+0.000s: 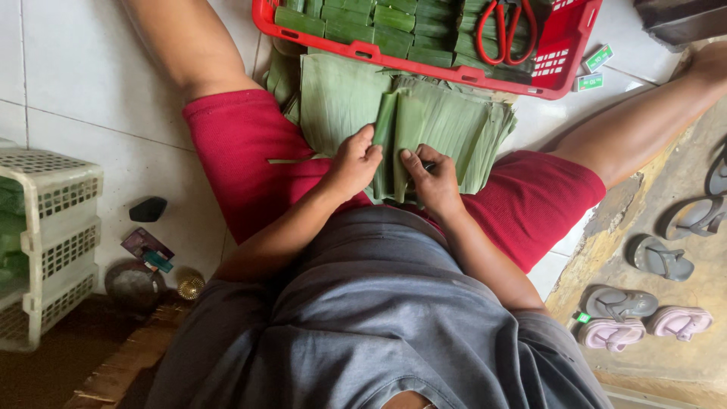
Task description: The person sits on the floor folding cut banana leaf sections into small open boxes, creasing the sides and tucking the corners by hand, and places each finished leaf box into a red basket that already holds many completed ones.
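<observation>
Left hand (353, 163) and right hand (433, 182) on a folded banana leaf strip (388, 144), each grip pinching it, atop a stack of banana leaves (454, 121) across the lap in red shorts (242, 144); red basket (564, 45) beyond, holding leaf packets (363, 19) and red scissors (507, 26); white crate (53, 242) at left

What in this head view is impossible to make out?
- Right hand palm and what it pinches: hidden by its own back.
- Red basket: far side cut off by the top edge.
- Bottom of the leaf stack: covered by upper leaves.
- White crate: cut off at left.
</observation>
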Motion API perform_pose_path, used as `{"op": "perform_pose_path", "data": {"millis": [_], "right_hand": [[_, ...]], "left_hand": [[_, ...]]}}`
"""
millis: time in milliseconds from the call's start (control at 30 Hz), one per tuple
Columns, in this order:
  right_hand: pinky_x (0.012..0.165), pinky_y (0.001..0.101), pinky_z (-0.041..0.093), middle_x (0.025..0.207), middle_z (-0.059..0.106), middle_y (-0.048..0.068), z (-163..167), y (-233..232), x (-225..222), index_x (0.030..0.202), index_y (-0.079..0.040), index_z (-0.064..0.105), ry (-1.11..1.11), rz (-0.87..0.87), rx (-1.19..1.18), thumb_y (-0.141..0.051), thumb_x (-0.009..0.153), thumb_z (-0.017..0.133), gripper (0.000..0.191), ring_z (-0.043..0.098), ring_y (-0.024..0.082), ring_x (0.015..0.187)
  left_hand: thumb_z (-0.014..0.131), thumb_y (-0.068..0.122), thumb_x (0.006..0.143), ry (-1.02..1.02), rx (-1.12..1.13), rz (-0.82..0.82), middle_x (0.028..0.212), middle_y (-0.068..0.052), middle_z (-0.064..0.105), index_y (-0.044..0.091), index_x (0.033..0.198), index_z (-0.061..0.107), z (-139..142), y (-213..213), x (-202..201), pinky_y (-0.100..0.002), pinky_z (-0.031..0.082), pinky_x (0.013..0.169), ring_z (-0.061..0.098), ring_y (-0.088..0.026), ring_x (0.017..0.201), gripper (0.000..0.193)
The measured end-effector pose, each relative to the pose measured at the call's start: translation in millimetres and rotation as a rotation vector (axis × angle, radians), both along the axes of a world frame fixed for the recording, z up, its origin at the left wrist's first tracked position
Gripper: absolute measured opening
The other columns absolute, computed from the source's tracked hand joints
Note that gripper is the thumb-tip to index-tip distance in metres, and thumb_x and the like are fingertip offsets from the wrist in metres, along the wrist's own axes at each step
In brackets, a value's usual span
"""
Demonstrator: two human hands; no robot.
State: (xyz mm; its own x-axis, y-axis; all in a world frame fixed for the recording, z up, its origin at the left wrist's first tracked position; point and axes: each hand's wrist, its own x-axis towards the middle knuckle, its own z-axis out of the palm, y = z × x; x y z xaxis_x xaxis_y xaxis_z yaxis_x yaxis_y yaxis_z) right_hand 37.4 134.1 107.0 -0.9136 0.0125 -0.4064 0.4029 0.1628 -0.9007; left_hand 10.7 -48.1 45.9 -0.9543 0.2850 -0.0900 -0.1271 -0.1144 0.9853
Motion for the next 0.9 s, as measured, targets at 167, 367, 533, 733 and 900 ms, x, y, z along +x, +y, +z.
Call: {"op": "perform_pose_path", "data": {"millis": [167,367,533,733,900], "right_hand": [[0.05,0.0261,0.04,0.067,0.06,-0.003,-4.7,-2.1,-7.7,0.081,-0.004,0.068,-0.214,0.002,-0.076,-0.024,0.1,0.069,0.028,0.049,0.006,0.056],[0.054,0.0266,0.046,0.07,0.063,0.0,4.3,-1.4,-22.3,0.091,-0.001,0.069,-0.169,0.197,0.085,-0.024,0.101,0.069,0.026,0.055,0.007,0.061],[0.066,0.0254,0.059,0.093,0.074,0.004,20.9,26.3,-81.4,0.112,0.001,0.069,0.237,0.19,0.244,-0.012,0.102,0.06,0.019,0.07,0.01,0.074],[0.075,0.0411,0.057,0.096,0.071,0.015,17.7,57.2,-230.0,0.106,-0.005,0.073,0.738,0.191,0.785,-0.001,0.1,0.07,0.009,0.071,0.032,0.085],[0.078,0.0439,0.056,0.122,0.072,0.008,-9.0,43.2,-329.8,0.114,-0.013,0.074,0.771,0.26,1.031,-0.005,0.094,0.066,0.023,0.07,0.034,0.096]], "left_hand": [[0.063,0.011,0.11,-0.153,-0.095,-0.004,0.073,0.0,0.04,0.001,0.085,0.045,-5.3,9.2,4.6,-0.033,0.035,0.056,0.036,-0.009,0.069,0.032],[0.066,0.015,0.1,0.027,-0.347,0.069,0.062,-0.002,0.036,0.003,0.076,0.044,-23.5,8.7,-3.1,-0.034,0.037,0.052,0.033,-0.009,0.061,0.035],[0.061,0.011,0.099,-0.249,-0.009,0.064,0.084,-0.004,0.066,0.002,0.093,0.062,-43.5,2.0,-28.0,-0.027,0.051,0.071,0.061,-0.008,0.077,0.011],[0.062,0.008,0.1,-0.362,0.01,0.075,0.097,-0.006,0.078,-0.002,0.106,0.071,-48.3,-4.5,-47.5,-0.027,0.055,0.078,0.068,-0.009,0.085,0.015],[0.06,0.007,0.101,-0.389,0.046,0.037,0.095,-0.007,0.078,-0.004,0.107,0.072,-44.8,-3.0,-61.1,-0.028,0.055,0.077,0.069,-0.011,0.085,0.017]]}}
